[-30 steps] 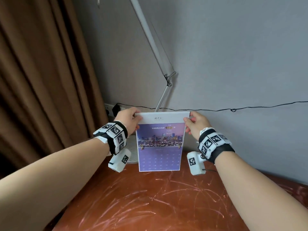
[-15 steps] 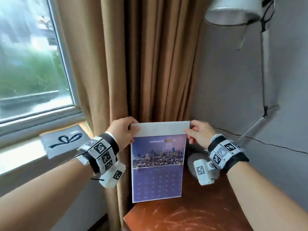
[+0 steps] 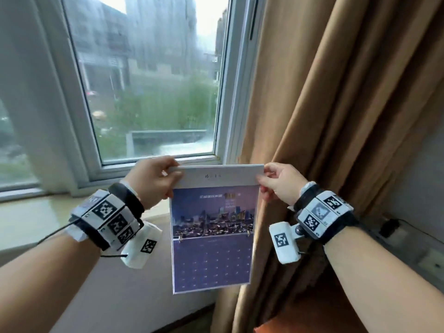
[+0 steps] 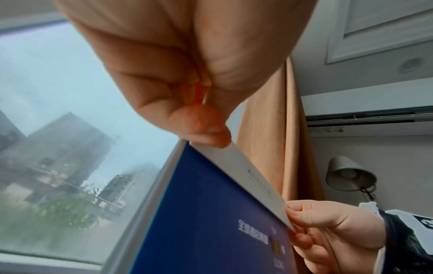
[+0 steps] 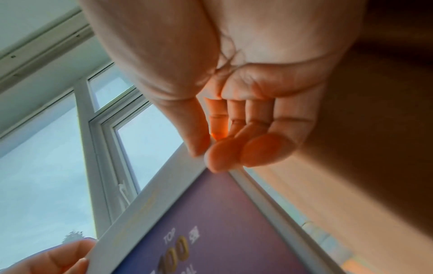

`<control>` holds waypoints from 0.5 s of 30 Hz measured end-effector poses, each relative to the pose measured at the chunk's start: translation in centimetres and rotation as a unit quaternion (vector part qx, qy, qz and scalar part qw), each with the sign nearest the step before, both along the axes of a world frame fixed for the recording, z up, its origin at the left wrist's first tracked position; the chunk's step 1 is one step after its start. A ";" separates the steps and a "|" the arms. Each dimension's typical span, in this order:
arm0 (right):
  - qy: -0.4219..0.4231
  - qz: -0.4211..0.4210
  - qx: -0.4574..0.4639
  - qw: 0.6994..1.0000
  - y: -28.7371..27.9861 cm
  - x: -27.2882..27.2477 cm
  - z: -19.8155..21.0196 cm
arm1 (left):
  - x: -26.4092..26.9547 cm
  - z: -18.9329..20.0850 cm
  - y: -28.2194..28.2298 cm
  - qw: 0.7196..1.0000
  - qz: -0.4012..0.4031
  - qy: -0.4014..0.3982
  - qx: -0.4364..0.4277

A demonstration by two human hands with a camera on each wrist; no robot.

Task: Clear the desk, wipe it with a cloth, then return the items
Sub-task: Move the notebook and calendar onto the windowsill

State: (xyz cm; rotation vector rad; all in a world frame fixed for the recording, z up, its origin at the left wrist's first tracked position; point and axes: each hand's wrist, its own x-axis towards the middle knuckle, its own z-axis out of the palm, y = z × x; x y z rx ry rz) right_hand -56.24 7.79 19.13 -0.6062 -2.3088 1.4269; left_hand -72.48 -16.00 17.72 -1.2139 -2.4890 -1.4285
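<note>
Currently a wall calendar (image 3: pixel 212 236) is held upright in the air by its top corners, in front of a window sill (image 3: pixel 31 217) and a brown curtain (image 3: pixel 336 116). Its left corner is pinched by the left hand (image 3: pixel 151 182), its right corner by the right hand (image 3: pixel 280 182). Only a desk corner (image 3: pixel 288 325) is seen, low down. Clearing appears underway; no cloth is visible, so wiping and returning items are judged still undone.

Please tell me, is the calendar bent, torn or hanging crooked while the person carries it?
Nothing stands out. The calendar hangs flat and nearly straight, the left hand and right hand pinching its top corners. No tear or crease is visible. It is in the air before the window, touching nothing else.
</note>
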 end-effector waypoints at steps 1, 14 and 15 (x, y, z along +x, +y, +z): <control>0.001 0.008 0.006 1.000 -0.7 -1.4 0.6 | -0.8 0.6 -1.0 1.000 0.009 -0.002 0.004; 0.056 0.013 0.062 0.996 -6.7 -16.5 7.0 | -10.6 5.8 -7.6 0.990 0.114 0.056 0.057; 0.057 0.012 0.063 0.996 -6.8 -17.0 7.5 | -11.0 6.1 -7.8 0.990 0.113 0.057 0.059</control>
